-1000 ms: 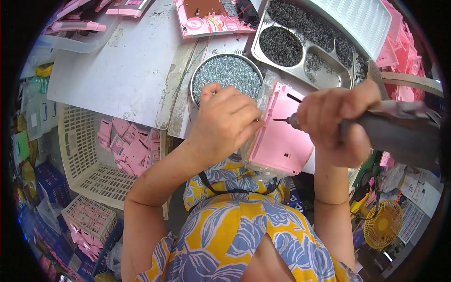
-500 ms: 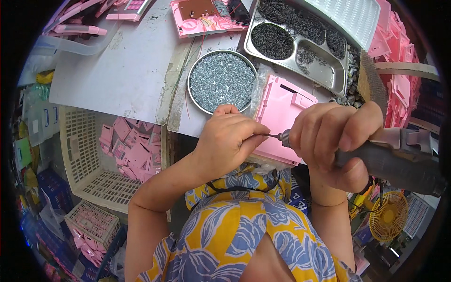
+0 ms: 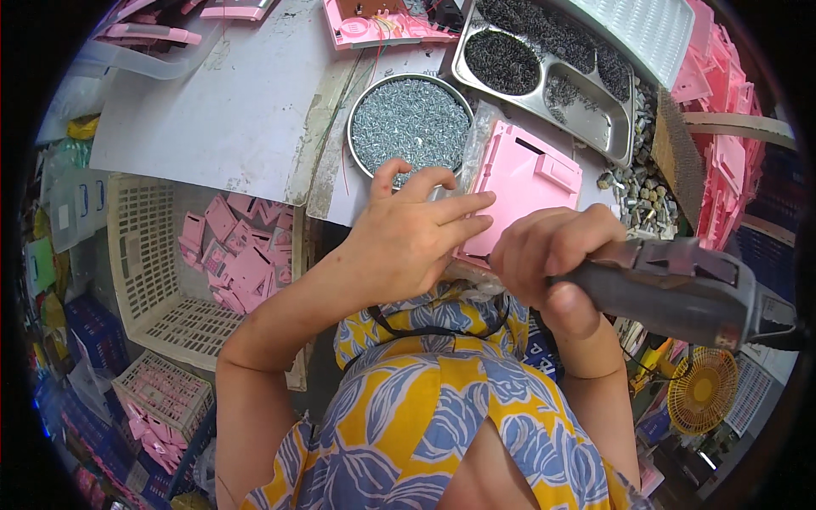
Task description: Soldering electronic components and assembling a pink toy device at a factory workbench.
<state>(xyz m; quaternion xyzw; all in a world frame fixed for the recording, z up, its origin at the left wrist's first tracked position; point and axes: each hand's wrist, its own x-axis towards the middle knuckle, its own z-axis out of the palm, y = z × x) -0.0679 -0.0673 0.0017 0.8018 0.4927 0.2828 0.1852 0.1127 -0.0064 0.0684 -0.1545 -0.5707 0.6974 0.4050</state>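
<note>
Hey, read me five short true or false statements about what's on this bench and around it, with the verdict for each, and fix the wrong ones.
1. The right hand holds a gray power screwdriver. True.
2. The left hand grips the power screwdriver too. False: it is apart from the tool, with two fingers reaching over the left edge of the pink plastic panel.
3. The large pale crate at the left has pink parts in it. True.
4. The round dish of small silvery pieces sits to the right of the pink plastic panel. False: it sits to the panel's upper left.
5. The yellow fan is at the picture's lower right. True.
</note>
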